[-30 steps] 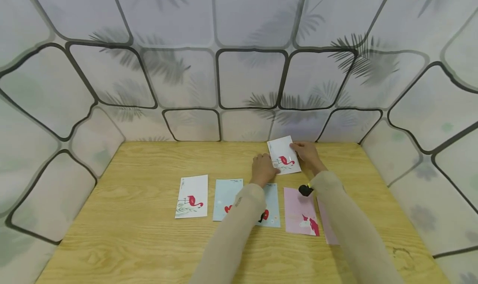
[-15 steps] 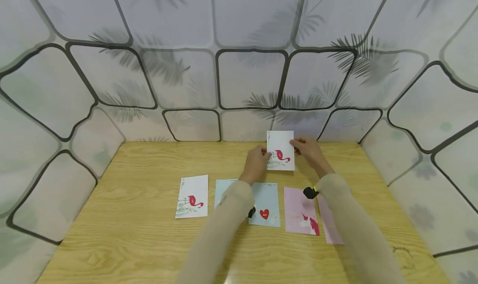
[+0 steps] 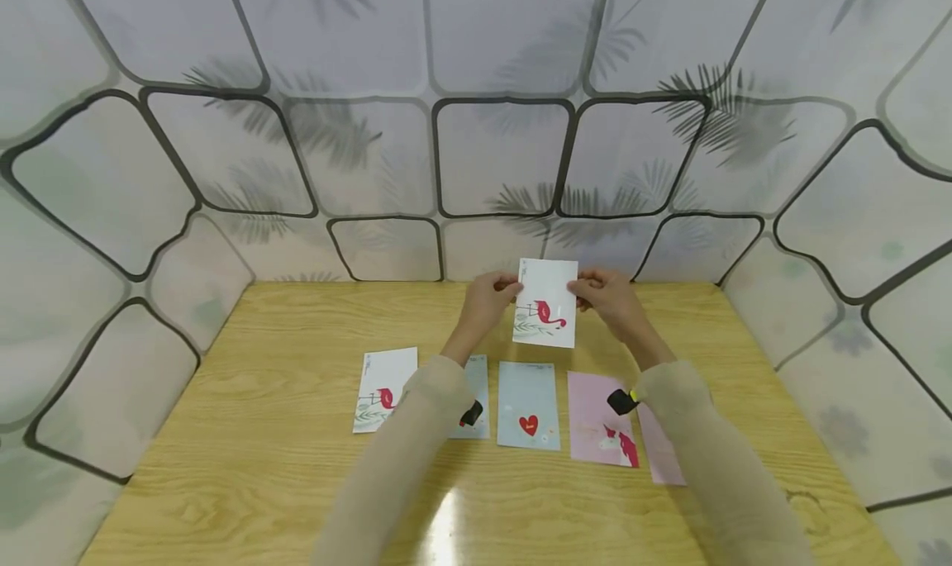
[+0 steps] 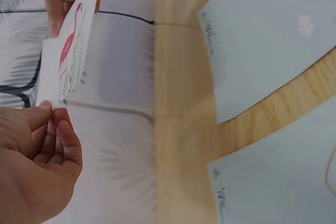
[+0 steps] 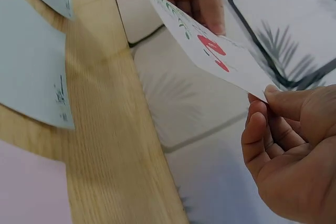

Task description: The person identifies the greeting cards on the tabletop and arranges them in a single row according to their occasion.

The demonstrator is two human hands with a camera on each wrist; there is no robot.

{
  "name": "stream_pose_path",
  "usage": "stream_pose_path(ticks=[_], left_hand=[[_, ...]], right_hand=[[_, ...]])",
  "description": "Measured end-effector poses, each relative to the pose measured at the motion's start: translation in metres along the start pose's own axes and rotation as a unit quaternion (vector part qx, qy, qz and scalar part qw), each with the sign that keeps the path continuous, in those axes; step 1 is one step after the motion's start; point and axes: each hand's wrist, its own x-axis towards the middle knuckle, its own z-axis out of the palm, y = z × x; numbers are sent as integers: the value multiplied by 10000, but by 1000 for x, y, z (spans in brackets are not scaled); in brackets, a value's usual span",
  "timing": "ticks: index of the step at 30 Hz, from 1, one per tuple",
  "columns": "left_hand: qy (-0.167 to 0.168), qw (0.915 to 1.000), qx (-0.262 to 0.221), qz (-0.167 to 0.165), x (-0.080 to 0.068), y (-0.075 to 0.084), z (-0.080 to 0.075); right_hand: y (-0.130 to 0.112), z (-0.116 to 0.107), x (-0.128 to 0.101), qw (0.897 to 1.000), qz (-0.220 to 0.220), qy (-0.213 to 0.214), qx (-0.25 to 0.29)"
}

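A white card [image 3: 545, 289] with a red flamingo and green leaves is held up off the table near its back edge. My left hand [image 3: 485, 303] pinches its left edge between thumb and fingers. On the opposite edge my right hand [image 3: 606, 300] pinches it the same way. Both wrist views show the card tilted, with the left thumb [image 4: 41, 111] and right thumb [image 5: 283, 100] lying on its printed face. Below it on the table lies a light blue card [image 3: 528, 401] with a red heart. A second blue card [image 3: 478, 384] is partly hidden by my left sleeve.
On the wooden table [image 3: 245, 434], another white flamingo card [image 3: 383, 380] lies at the left end of the row. To the right are a pink unicorn card [image 3: 591, 409] and another pink card [image 3: 662, 450], partly covered by my right sleeve. A patterned cloth wall [image 3: 498, 161] borders the back and sides.
The flamingo card has been raised off the table, straightened and moved slightly left. My left hand has shifted from its lower left corner up to its left edge.
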Motion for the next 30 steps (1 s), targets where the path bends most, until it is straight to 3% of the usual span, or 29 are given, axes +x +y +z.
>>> stream_pose_path(ticks=[5, 18, 23, 30], left_hand=[[3, 9998, 30, 211, -3, 9, -16], [-598, 9967, 296, 461, -21, 30, -58], [-563, 9970, 267, 469, -30, 32, -70], [-368, 9975, 401, 446, -37, 32, -86]], right_hand=[[-9, 10, -10, 9995, -273, -147, 68], [-33, 29, -30, 9933, -1094, -359, -48], [-40, 40, -36, 9898, -1319, -527, -100], [-44, 60, -40, 9874, -1505, -416, -271]])
